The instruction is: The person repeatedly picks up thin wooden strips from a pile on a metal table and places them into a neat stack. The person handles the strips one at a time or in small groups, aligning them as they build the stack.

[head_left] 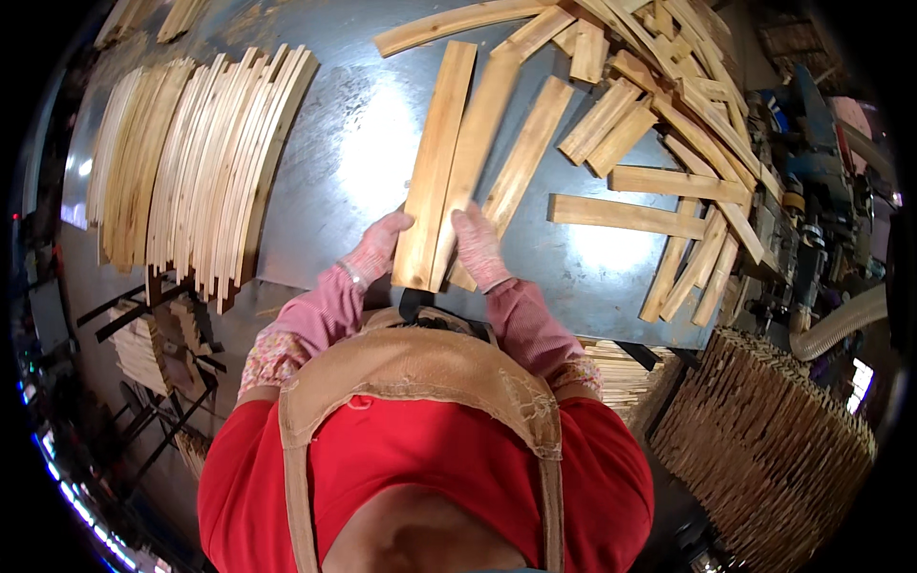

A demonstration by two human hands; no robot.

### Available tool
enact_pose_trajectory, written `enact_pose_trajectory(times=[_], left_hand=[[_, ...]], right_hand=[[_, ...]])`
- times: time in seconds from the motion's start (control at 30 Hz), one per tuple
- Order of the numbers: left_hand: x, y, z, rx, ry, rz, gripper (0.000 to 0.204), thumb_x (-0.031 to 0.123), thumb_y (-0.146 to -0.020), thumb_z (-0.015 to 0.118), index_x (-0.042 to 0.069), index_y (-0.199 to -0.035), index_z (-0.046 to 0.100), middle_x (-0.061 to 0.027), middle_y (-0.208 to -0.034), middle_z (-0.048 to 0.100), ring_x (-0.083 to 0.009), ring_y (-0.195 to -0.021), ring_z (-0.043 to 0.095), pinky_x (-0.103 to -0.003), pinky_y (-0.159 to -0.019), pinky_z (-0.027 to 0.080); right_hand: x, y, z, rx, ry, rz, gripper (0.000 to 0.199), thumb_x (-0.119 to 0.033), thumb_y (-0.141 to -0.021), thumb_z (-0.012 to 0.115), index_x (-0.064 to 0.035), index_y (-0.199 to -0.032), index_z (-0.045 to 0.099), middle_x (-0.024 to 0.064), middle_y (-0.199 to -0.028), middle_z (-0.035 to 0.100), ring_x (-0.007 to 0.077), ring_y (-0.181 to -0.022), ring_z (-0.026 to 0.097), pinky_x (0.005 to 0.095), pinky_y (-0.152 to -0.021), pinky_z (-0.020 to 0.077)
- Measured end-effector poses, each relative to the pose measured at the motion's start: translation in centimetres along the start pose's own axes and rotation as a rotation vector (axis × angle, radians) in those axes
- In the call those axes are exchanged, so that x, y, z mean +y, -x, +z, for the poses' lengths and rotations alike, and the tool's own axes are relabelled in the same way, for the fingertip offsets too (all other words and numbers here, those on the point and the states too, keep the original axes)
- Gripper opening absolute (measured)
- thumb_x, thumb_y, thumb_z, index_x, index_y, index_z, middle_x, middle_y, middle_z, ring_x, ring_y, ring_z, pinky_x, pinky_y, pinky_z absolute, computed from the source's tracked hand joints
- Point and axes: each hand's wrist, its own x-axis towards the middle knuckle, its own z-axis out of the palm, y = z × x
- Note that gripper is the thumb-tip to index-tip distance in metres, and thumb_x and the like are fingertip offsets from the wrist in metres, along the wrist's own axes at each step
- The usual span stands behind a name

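Wooden slats (449, 162), two long pale ones lying side by side, sit near the middle of a grey metal table (344, 162), their near ends at the table's front edge and their far ends pointing away from the person. A third slat (523, 158) lies just to the right of the pair, slanted, its near end tucked behind the right hand.

The table is dull sheet metal with bright glare patches on either side of the slats. Left of the slats, well apart from them, a neat row of thin curved strips (201, 162) stands packed on edge. Right of the slats lies a loose heap of short and long boards (669, 143), crossing one another. Beyond that heap, at the table's right side, is a blue machine (812, 172) with a ribbed hose (841, 325) below it. Below the table's right corner, a big stack of small wooden pieces (764, 439) fills the floor space. Left of and below the table the room is dark; racks with more wood are hard to make out there.

The person's red top and tan apron (420, 382) hide the table's front edge beneath the slats. The far boards are cut off at the top rim.

Both hands wear pinkish gloves, with forearms in pink sleeves coming up from the apron. The left hand (379, 246) clasps the left edge of the pair near its end. The right hand (480, 248) presses flat, fingers extended, against the pair's right edge.
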Motion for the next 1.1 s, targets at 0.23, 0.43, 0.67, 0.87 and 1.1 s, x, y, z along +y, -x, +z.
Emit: enact_pose_trajectory(times=[0.23,0.43,0.67,0.87,1.1], left_hand=[[2.9,1.2,0.4,0.207,-0.166,-0.058,0.048,0.037,-0.104,0.069,-0.001,-0.134,0.064,-0.0197,-0.114,0.076,-0.0323,-0.094,0.076,-0.047,-0.086,0.065],[4.8,2.8,-6.1,0.149,-0.021,-0.027,0.053,0.044,-0.1,0.073,-0.002,-0.126,0.07,-0.0187,-0.098,0.078,-0.0296,-0.078,0.077,-0.043,-0.073,0.065],[7.9,6.7,-14.3,-0.536,0.14,0.033,0.054,0.048,-0.112,0.053,0.004,-0.142,0.063,-0.0147,-0.101,0.08,-0.0236,-0.069,0.077,-0.035,-0.059,0.065],[10.5,9.3,-21.6,0.297,-0.908,0.279,0.044,0.037,-0.105,0.061,0.009,-0.138,0.069,-0.0174,-0.123,0.076,-0.0334,-0.103,0.075,-0.045,-0.093,0.06],[14.1,14.7,-15.7,0.621,-1.896,0.562,0.065,0.039,-0.096,0.074,0.014,-0.154,0.056,-0.0208,-0.161,0.049,-0.0366,-0.145,0.049,-0.047,-0.122,0.036]], right_hand=[[-2.5,-8.3,-4.8,0.745,0.917,-0.119,0.09,-0.052,-0.079,0.087,-0.0009,-0.147,0.056,0.0271,-0.123,0.068,0.0435,-0.119,0.065,0.0516,-0.109,0.0493],[-1.5,-12.4,-0.6,0.293,-0.115,-0.168,0.061,-0.023,-0.091,0.065,0.0032,-0.145,0.053,0.0289,-0.127,0.067,0.0458,-0.115,0.069,0.0499,-0.107,0.0538],[-8.0,-9.6,14.2,-0.179,-0.995,0.159,0.043,-0.026,-0.1,0.054,0.0046,-0.127,0.068,0.0215,-0.126,0.071,0.0334,-0.111,0.069,0.0407,-0.104,0.0536],[-12.7,-6.6,25.0,-0.057,0.198,-0.089,0.057,-0.044,-0.104,0.051,-0.0011,-0.14,0.064,0.0268,-0.121,0.076,0.0425,-0.118,0.069,0.0441,-0.106,0.0505],[-13.5,-7.2,31.7,-0.429,0.548,-0.107,0.08,-0.043,-0.096,0.064,-0.0115,-0.164,0.037,0.0301,-0.152,0.057,0.0481,-0.138,0.057,0.0491,-0.117,0.046]])
